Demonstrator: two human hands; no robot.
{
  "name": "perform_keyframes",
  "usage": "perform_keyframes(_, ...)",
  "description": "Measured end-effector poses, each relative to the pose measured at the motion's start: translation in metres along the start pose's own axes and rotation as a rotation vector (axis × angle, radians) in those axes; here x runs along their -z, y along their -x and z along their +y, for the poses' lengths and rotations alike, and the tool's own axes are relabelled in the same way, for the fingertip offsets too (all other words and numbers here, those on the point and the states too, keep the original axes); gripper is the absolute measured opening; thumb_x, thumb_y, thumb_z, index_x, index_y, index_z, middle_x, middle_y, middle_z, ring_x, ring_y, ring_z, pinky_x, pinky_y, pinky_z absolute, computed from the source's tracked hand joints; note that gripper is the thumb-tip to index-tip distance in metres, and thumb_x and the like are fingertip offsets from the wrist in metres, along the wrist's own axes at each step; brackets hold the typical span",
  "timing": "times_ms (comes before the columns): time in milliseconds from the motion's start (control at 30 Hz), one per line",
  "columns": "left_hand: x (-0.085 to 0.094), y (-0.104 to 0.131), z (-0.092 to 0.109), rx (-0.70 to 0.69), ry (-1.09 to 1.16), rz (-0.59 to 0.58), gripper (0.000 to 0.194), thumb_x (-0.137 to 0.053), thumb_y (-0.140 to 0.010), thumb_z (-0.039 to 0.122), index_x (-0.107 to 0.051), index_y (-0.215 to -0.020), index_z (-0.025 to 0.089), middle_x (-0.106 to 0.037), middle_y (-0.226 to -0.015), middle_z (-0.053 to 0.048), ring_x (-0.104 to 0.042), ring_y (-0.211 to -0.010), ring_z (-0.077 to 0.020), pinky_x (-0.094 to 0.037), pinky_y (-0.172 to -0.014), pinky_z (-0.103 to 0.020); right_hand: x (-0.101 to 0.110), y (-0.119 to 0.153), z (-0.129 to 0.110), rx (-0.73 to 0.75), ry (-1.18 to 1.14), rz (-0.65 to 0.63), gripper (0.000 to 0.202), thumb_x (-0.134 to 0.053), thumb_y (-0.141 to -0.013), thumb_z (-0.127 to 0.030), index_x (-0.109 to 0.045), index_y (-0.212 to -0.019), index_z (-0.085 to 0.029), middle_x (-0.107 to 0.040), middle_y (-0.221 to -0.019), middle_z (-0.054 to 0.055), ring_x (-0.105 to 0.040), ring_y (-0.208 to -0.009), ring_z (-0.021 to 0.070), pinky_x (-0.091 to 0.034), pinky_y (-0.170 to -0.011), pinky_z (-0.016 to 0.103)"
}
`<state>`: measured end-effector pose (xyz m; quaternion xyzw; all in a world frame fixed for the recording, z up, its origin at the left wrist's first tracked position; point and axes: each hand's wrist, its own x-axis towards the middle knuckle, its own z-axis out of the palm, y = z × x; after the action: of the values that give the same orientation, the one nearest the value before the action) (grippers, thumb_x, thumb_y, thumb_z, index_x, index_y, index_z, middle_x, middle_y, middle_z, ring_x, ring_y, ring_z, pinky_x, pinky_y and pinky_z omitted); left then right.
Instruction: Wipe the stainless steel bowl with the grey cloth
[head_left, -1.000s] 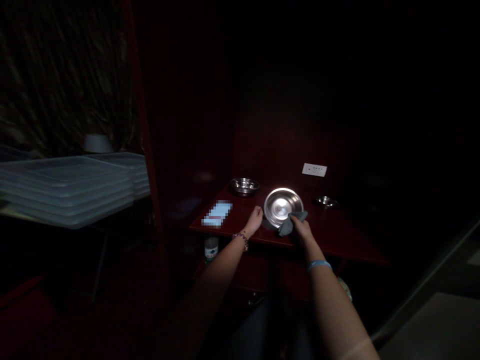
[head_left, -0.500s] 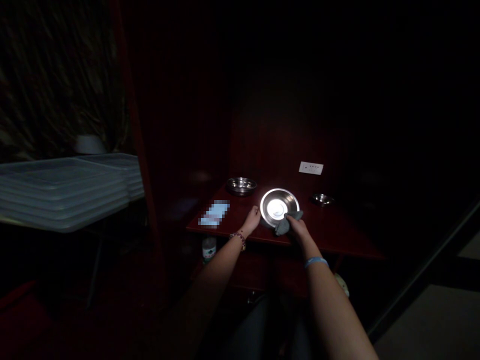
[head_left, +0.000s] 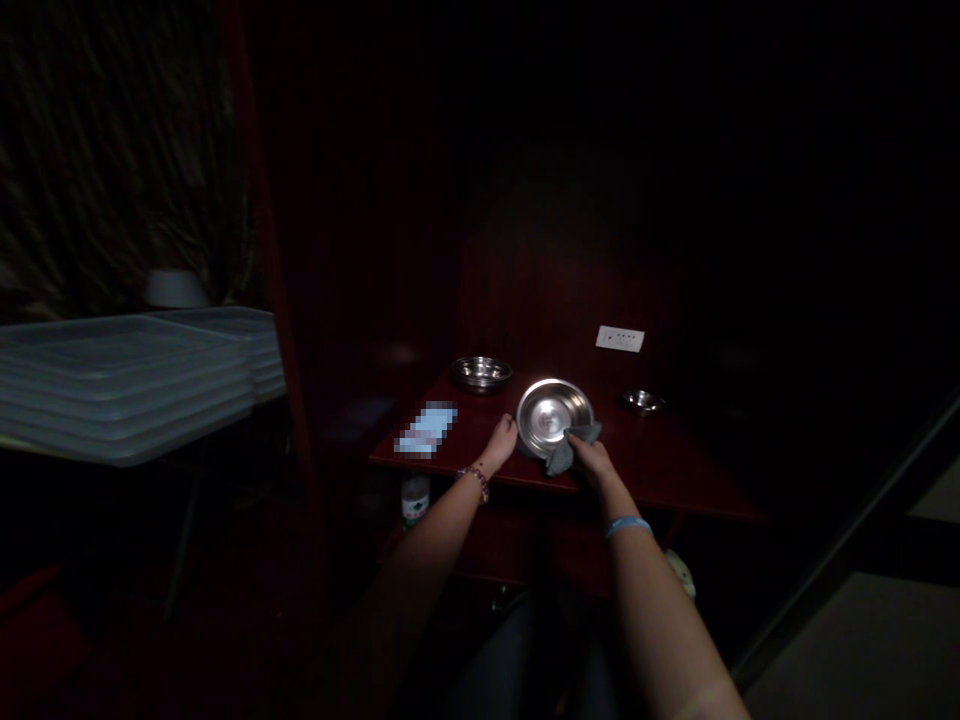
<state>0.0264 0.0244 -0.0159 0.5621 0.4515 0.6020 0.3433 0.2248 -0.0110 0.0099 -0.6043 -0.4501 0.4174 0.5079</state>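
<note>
A shiny steel bowl [head_left: 546, 408] is held tilted above the front of a dark red desk [head_left: 660, 470], its inside facing me. My left hand [head_left: 503, 440] is closed on the bowl's left edge, with the fingertips partly hidden behind it. In my right hand [head_left: 591, 457] is a grey cloth [head_left: 562, 458], pinched over the bowl's lower right rim. A steel bowl or small stack of bowls [head_left: 481, 374] sits at the back left of the desk. A smaller steel dish [head_left: 643, 402] lies to the right.
A pixelated, bright flat object [head_left: 426, 430] lies near the desk's left front edge. Below it stands a bottle [head_left: 415, 502]. Stacked translucent plastic lids or trays [head_left: 127, 390] are at the left, past an upright panel. A white socket plate [head_left: 620, 339] is on the back wall.
The bright glare inside the bowl has faded, and its bottom shows more clearly. Both hands keep their grip, with the bowl and cloth almost in the same place.
</note>
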Motion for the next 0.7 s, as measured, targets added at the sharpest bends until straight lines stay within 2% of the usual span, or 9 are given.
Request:
perform_keyframes(267, -0.0014, 0.0001, 0.0014, -0.001, 0.05, -0.001, 0.018, -0.046, -0.093, 0.026, -0.049, -0.076, 0.02, -0.053, -0.073, 0.001, -0.05, -0.073, -0.0143, -0.044, -0.081, -0.029, -0.0028, 0.0003, 0.0011, -0.02, -0.151, 0.009, 0.029, -0.072, -0.077, -0.03, -0.07, -0.1, -0.012, -0.076, -0.097, 0.012, -0.074, -0.091, 0.0222, -0.06, -0.079, 0.029)
perform_keyframes(700, -0.0012, 0.0027, 0.0085, 0.012, 0.113, 0.009, 0.009, -0.052, -0.089, 0.023, -0.053, -0.082, 0.019, -0.06, -0.081, -0.002, -0.056, -0.081, -0.0162, -0.045, -0.087, -0.031, -0.0046, 0.0019, 0.003, 0.007, -0.175, 0.003, 0.025, -0.072, -0.077, -0.029, -0.069, -0.097, -0.014, -0.075, -0.098, 0.012, -0.074, -0.091, 0.0229, -0.061, -0.077, 0.03)
